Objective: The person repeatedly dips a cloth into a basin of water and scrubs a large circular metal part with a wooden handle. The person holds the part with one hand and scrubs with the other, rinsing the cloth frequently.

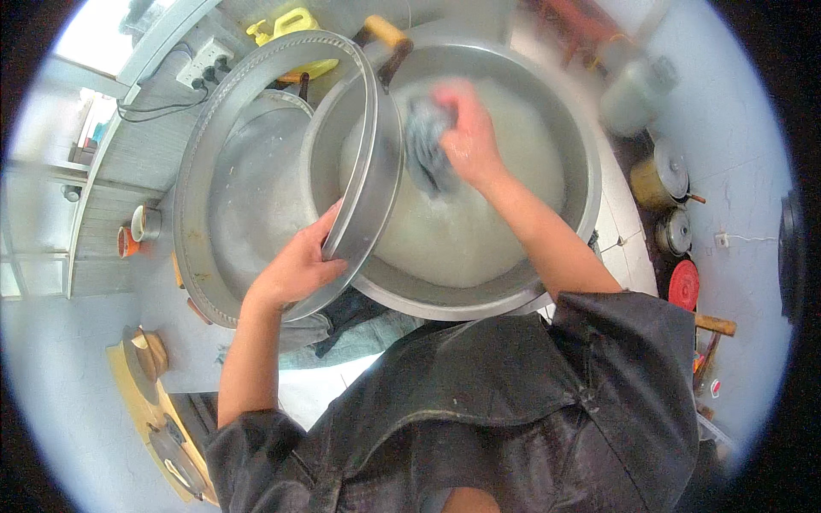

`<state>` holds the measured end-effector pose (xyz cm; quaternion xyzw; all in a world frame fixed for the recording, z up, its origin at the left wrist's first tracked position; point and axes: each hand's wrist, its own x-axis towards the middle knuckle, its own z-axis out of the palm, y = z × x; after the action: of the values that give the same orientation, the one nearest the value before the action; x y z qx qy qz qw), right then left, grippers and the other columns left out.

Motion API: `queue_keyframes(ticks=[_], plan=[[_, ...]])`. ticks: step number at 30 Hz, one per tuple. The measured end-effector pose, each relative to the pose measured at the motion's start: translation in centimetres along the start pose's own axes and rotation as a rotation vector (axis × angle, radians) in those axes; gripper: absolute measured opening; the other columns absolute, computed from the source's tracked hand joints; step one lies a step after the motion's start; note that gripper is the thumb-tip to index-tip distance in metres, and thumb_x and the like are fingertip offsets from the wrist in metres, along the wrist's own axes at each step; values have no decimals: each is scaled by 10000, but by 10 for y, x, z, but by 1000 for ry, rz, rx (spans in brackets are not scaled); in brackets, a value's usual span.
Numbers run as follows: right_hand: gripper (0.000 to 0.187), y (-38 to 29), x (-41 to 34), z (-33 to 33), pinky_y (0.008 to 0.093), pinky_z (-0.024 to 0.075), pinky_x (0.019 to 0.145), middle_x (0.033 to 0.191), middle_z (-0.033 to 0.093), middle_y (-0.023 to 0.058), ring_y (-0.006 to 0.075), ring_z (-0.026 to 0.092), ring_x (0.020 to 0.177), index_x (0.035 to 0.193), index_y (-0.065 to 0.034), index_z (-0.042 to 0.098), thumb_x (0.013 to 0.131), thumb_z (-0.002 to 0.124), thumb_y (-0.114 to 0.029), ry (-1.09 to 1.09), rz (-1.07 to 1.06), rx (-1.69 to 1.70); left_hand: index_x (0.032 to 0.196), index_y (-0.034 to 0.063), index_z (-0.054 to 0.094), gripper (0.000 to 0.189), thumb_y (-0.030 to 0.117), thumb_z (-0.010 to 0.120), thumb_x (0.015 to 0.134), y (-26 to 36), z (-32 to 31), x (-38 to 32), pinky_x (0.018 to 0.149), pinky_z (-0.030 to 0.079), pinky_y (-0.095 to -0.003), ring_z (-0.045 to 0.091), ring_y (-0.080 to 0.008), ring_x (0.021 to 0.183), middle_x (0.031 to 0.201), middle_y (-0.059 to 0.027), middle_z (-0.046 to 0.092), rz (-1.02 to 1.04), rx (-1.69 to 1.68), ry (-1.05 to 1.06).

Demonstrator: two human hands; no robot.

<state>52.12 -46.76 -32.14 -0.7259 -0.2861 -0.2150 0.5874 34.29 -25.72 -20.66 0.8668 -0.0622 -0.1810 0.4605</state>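
Observation:
My left hand [298, 266] grips the near edge of a wide metal ring [385, 179], thumb on the outer wall. The ring is tilted over the left side of a large metal basin [587, 211]. Cloudy water [462, 243] lies in that basin. In my right hand [473, 138] is a bunched dark grey cloth [424, 144], above or at the water; motion blurs both. Through the ring shows a second round metal pan [256, 173]. A handle with a wooden grip [385, 31] sticks up at the ring's far side; where it attaches is unclear.
Behind the ring stands a yellow jug with a pump [295, 22], near a power strip with plugs [204, 63]. Lidded pots [667, 173] and a red round item [684, 285] line the right wall. Dark cloth [359, 314] hangs below the basins. Pans [173, 458] sit at lower left.

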Motion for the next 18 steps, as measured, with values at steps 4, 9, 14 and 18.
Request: queue_keyframes(ticks=[4, 9, 14, 18], plan=[[355, -55, 30, 42, 365, 338, 940, 1080, 486, 179, 308, 451, 1051, 1091, -13, 449, 742, 469, -76, 148, 271, 79, 1380, 7, 281, 791, -82, 572, 650, 6, 15, 25, 1018, 287, -290, 387, -169, 1207, 1303, -105, 444, -19, -236, 12], [394, -73, -25, 57, 406, 334, 933, 1107, 474, 199, 345, 435, 1059, 1100, -14, 426, 714, 486, -72, 245, -119, 47, 1378, -9, 265, 801, -59, 576, 642, 13, 8, 64, 1009, 295, -291, 410, -179, 1183, 1276, -107, 466, 63, -133, 19], [336, -12, 20, 69, 419, 368, 890, 1066, 520, 218, 373, 476, 994, 1031, -14, 478, 712, 519, -111, 326, 110, 36, 1376, -25, 248, 806, -43, 581, 642, 16, 20, 53, 1029, 264, -295, 388, -192, 1210, 1287, -139, 455, 36, -6, 73], [299, 42, 60, 57, 433, 438, 809, 990, 595, 246, 370, 571, 917, 989, -4, 576, 841, 437, -224, 188, 830, 125, 1390, 14, 243, 809, -13, 523, 632, 24, 39, 47, 1021, 299, -314, 428, -277, 1219, 1297, -229, 442, 58, -31, 60]])
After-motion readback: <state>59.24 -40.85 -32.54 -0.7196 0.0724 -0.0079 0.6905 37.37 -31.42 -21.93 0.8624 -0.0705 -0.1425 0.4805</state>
